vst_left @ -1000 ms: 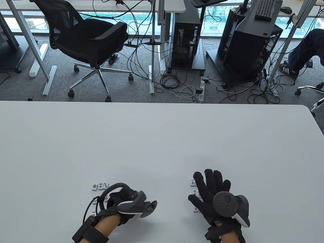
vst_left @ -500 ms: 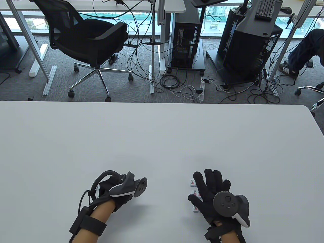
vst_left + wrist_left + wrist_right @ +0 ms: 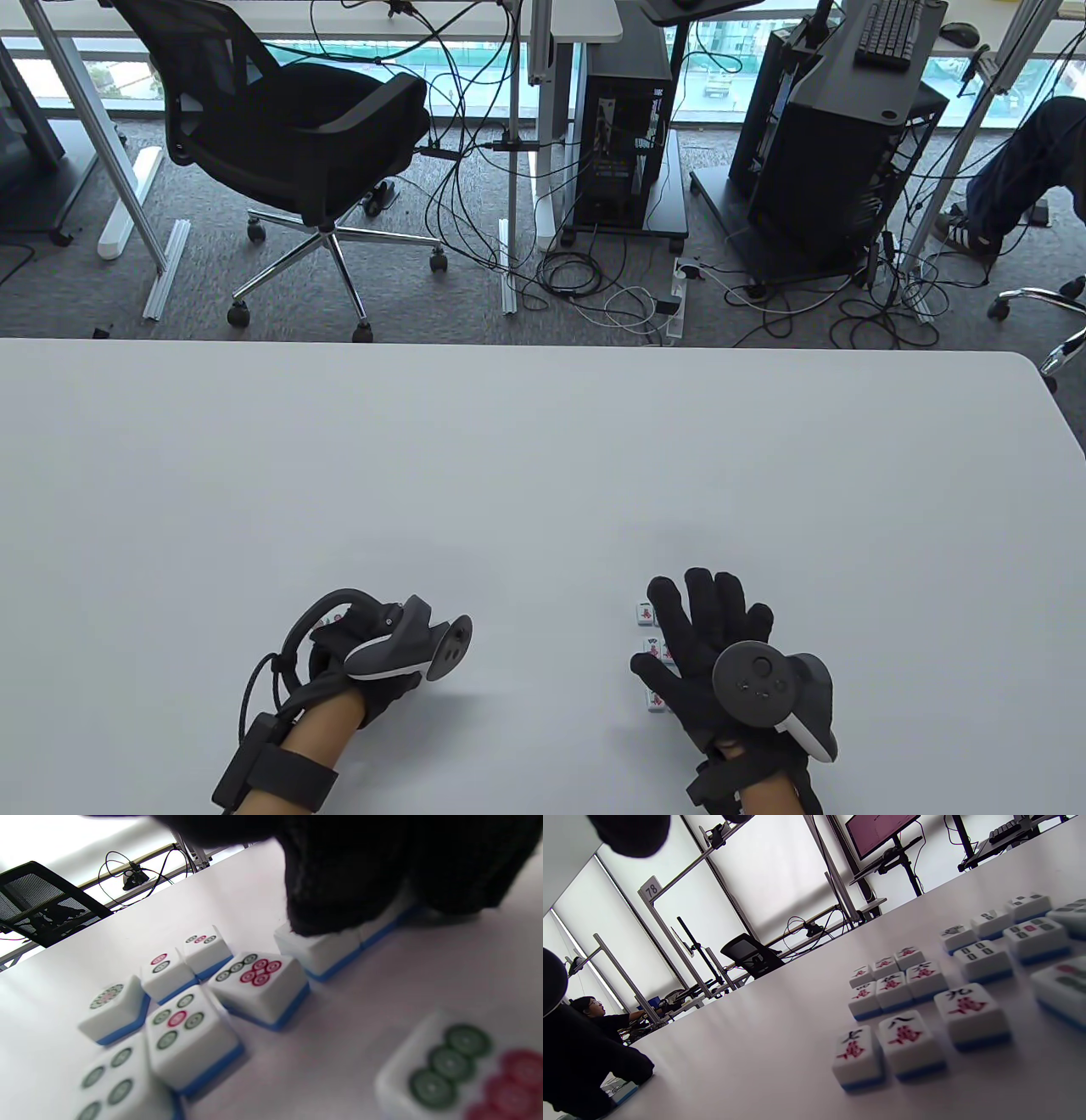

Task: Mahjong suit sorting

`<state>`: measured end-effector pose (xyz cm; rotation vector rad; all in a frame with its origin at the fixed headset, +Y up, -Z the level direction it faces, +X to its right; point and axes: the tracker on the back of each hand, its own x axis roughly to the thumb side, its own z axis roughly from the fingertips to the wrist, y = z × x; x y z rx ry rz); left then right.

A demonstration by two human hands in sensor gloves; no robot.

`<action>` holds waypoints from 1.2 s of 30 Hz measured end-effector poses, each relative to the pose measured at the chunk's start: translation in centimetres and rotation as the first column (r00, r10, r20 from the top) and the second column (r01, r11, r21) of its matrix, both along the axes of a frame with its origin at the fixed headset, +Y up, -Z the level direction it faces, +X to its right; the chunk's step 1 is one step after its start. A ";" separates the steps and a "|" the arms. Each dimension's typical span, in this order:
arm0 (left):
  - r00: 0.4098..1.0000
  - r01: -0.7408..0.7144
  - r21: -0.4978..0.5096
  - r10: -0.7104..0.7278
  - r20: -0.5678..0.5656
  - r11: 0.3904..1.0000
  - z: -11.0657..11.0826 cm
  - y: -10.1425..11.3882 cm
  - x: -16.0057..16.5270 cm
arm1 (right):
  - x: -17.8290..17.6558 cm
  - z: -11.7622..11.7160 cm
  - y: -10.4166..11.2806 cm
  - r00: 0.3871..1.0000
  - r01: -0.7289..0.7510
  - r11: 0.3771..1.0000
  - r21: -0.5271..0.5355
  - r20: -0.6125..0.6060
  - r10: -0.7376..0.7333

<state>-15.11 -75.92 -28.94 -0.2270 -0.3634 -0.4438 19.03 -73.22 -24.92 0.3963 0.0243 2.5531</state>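
Sorting looks well advanced, judging by how the tiles lie on the desk (image 3: pixel 543 475). Near the desk's front edge, left of the middle, your left hand (image 3: pixel 373 654) sits over a cluster of circle-suit tiles (image 3: pixel 258 984). The left wrist view shows them face up and close together, some touching. A gloved fingertip (image 3: pixel 335 899) presses down on the top of one white-and-blue tile (image 3: pixel 326 950) whose face is hidden, so you cannot read its suit. Whether the other fingers close around it is also hidden; you cannot tell how wide that grip is.

Your right hand (image 3: pixel 713 645) lies flat with fingers spread wide, holding nothing, right of the middle near the same front edge. Under and beside it sit the character-suit tiles (image 3: pixel 903 984), seen in the right wrist view as tidy rows with red marks, most of them touching. Farther along that view another group, the bamboo-style tiles (image 3: pixel 1009 938), stands apart from the character rows.

So three suits appear gathered into their own patches. What seems left is the tile under your left fingertip, which probably needs sliding into the circle group, plus some squaring of the looser circle tiles. A blurred circle tile (image 3: pixel 462 1069) lies apart from the cluster and may also need bringing in
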 end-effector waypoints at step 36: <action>0.775 -0.525 0.375 0.611 -0.161 0.764 5.4 4.0 -15.9 | 0.7 -0.2 -0.2 0.999 -0.012 1.000 0.019 0.037 0.012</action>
